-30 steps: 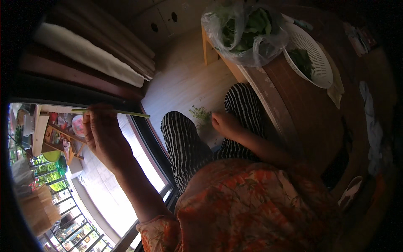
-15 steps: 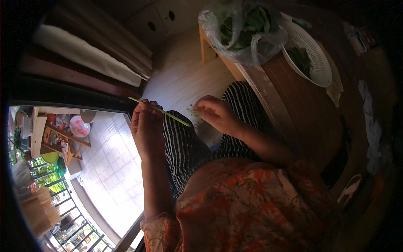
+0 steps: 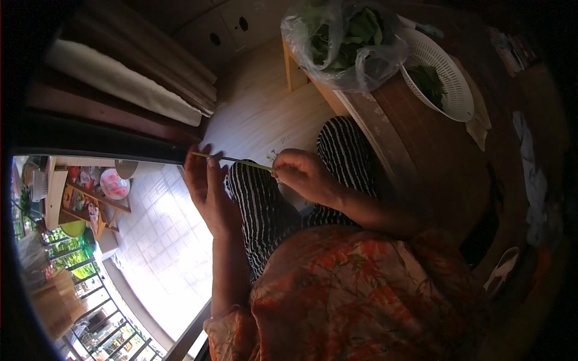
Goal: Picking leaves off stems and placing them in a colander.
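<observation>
A thin green stem [image 3: 244, 162] stretches across in front of my striped knees. My right hand [image 3: 304, 175] is closed, pinching the stem's right end between thumb and fingertips. The stem's left end crosses the thumb and fingers of my left hand [image 3: 211, 192], which are spread apart and slightly blurred. Small green leafy bits [image 3: 272, 155] show on the floor just beyond my right hand. On the brown table [image 3: 421, 144] at the right, a clear plastic bag [image 3: 367, 69] holds many green leaves. Beside it, a white slotted basket [image 3: 460, 99] has some dark green leaves in it.
The table's edge runs close along my right knee. On the left are a dark door frame [image 3: 108, 139] and brown curtains [image 3: 162, 54]. Past the frame lies a bright tiled floor [image 3: 159, 228] with a wooden rack [image 3: 90, 204] and black railings [image 3: 108, 307].
My right hand has moved slightly left and down and closed on the stem's right end. My left fingers have spread from their pinch on the stem.
</observation>
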